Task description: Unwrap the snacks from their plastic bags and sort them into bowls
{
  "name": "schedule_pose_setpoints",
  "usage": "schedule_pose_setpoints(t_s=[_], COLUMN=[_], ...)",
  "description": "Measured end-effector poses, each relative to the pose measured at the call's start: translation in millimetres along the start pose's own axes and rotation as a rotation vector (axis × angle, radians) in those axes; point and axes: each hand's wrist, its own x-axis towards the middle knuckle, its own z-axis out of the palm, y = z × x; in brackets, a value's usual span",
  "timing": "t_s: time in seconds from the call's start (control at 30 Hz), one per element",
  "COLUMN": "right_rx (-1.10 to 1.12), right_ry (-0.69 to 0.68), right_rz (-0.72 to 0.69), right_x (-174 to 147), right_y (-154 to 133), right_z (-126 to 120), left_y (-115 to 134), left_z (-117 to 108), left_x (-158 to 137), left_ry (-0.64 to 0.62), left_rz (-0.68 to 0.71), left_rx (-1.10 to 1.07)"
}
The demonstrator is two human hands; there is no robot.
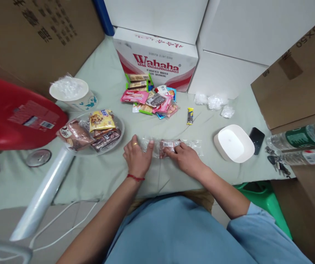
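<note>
A small snack packet (170, 145), reddish-brown with a pale label, lies on a strip of clear plastic film (194, 146) on the cloth-covered table. My right hand (187, 157) has its fingers bent over this packet and holds it down. My left hand (138, 157), with a ring and a red wrist cord, rests at the film's left end. Its thumb and fingers are spread apart, and the thumb touches the film. Beyond the hands sits a pile of wrapped snacks (153, 97). A small yellow-and-dark packet (190, 116) lies to the right of the pile.
At left are a clear bowl (123, 128) of packets, a paper cup (84, 101) of crumpled film, a red jug (20, 113) and a film roll (43, 192). Right: a white bowl (234, 143), phone (257, 140), keys (278, 163) and bottles (308, 135). Boxes (157, 60) line the back.
</note>
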Motion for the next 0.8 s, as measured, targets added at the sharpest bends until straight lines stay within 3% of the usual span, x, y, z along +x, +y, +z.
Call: schedule_pose_setpoints(t_s=[0.1, 0.23, 0.4, 0.47, 0.6, 0.67, 0.73, 0.8], right_rx=[0.003, 0.023, 0.100, 0.182, 0.464, 0.532, 0.442, 0.283], right_ry=[-0.019, 0.012, 0.074, 0.105, 0.134, 0.238, 0.419, 0.514], right_rz=[0.013, 0.022, -0.013, -0.059, -0.242, -0.136, 0.156, 0.391], right_x=[0.0, 1.6, -1.3, -10.7, -37.8, -46.2, -48.1, -46.1], right_y=[-1.7, -2.2, -0.7, 5.9, 33.0, 47.8, 58.9, 65.4], right_z=[-4.0, -1.2, 13.6, 15.8, 8.6, 6.7, 10.9, 19.6], left_y=[12.0, 30.6, 54.5, 56.1, 44.8, 36.7, 29.8, 24.6], left_z=[0.6, 0.0, 9.8, 14.4, 24.4, 30.7, 36.2, 39.3], left_x=[0.4, -7.8, -24.8, -27.5, -33.7, -40.7, -48.5, -54.4], left_ry=[-0.117, -0.224, -0.410, -0.436, -0.364, -0.326, -0.282, -0.241], left_rz=[-0.032, -0.001, 0.229, 0.357, 0.721, 0.862, 0.942, 0.967], left_rx=[-0.053, -0.432, -0.585, -0.528, -0.269, -0.140, -0.049, 0.005])
